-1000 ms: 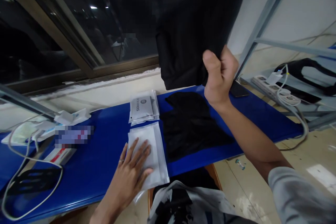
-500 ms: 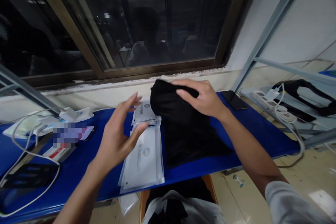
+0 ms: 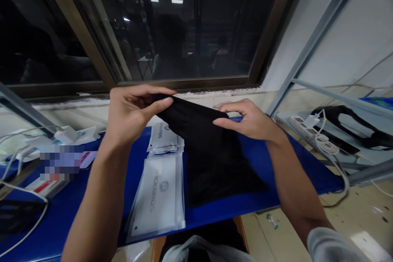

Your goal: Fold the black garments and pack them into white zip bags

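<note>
A black cloth garment [image 3: 211,159] hangs from both hands, its upper edge lifted and its lower part lying on the blue table; its exact kind I cannot make out. My left hand [image 3: 135,108] pinches the top left corner between thumb and fingers. On the right, my right hand [image 3: 245,119] grips the same edge, thumb in front. Left of the cloth lies a stack of clear zip bags [image 3: 159,192] with grey lettering. Behind that stack, more printed bags [image 3: 164,137] are partly covered by the cloth.
The blue table [image 3: 294,163] runs below a dark window. At left lie a phone [image 3: 87,159], chargers [image 3: 66,135] and a looping white cable. A power strip [image 3: 325,141] and a black strap-like object [image 3: 368,127] sit to the right, beyond a metal post [image 3: 319,41].
My left hand has risen from above the bags and closed on the cloth's left corner. The folded top is now stretched into an edge between both hands.
</note>
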The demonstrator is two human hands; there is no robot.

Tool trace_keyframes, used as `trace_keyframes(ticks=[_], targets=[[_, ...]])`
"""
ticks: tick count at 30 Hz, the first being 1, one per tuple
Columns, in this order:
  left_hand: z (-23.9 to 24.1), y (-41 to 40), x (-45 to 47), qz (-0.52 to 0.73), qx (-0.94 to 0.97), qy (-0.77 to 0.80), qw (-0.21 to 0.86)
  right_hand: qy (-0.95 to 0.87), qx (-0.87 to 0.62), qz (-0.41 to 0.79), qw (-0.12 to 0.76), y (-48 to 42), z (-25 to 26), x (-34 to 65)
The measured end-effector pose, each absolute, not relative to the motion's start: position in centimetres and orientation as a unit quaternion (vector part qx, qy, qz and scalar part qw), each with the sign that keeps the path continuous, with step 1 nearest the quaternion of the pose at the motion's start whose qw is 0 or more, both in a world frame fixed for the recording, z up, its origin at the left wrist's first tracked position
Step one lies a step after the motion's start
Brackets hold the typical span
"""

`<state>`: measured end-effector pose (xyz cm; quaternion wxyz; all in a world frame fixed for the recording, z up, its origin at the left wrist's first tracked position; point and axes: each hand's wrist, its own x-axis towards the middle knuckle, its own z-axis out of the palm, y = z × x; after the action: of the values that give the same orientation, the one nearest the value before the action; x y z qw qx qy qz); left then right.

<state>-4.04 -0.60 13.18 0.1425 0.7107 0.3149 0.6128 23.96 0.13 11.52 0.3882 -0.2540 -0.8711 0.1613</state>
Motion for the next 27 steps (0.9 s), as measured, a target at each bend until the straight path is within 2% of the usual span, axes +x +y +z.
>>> trace_keyframes(ticks=[3,8,9,12,14,18,20,22,23,27], targets=[[13.8,-0.9,-4.4,0.668,0.656,0.270,0.227,-0.834,-0.287,0.249,0.399,-0.9,12.3,26.2],[14.5,-1.1,-5.3,0.673,0.620,0.308,0.259,-0.726,-0.322,0.316,0.519,-1.0,12.6,30.3],[14.2,-0.6,-5.4,0.657,0.622,0.325,0.274,-0.716,-0.334,0.327,0.518,-0.4,12.6,31.0],[13.0,1.6,-5.4,0.577,0.650,0.376,0.319,-0.722,-0.396,0.353,0.444,1.9,12.3,31.9],[12.2,2.7,-4.8,0.573,0.658,0.380,0.307,-0.712,-0.421,0.301,0.474,2.9,12.3,31.7],[12.1,2.3,-3.3,0.686,0.628,0.297,0.216,-0.632,-0.344,0.079,0.690,1.3,12.8,31.1],[12.6,1.1,-3.3,0.700,0.632,0.270,0.192,-0.636,-0.316,0.007,0.704,-0.4,13.3,31.7],[13.3,0.0,-4.0,0.653,0.675,0.272,0.211,-0.689,-0.330,-0.002,0.645,-1.8,13.8,33.1],[13.7,-0.5,-4.4,0.596,0.715,0.281,0.233,-0.735,-0.338,0.019,0.588,-2.3,14.1,34.0],[14.6,-1.4,-5.8,0.197,0.869,0.251,0.378,-0.901,-0.305,0.195,0.239,-2.7,15.1,37.1]])
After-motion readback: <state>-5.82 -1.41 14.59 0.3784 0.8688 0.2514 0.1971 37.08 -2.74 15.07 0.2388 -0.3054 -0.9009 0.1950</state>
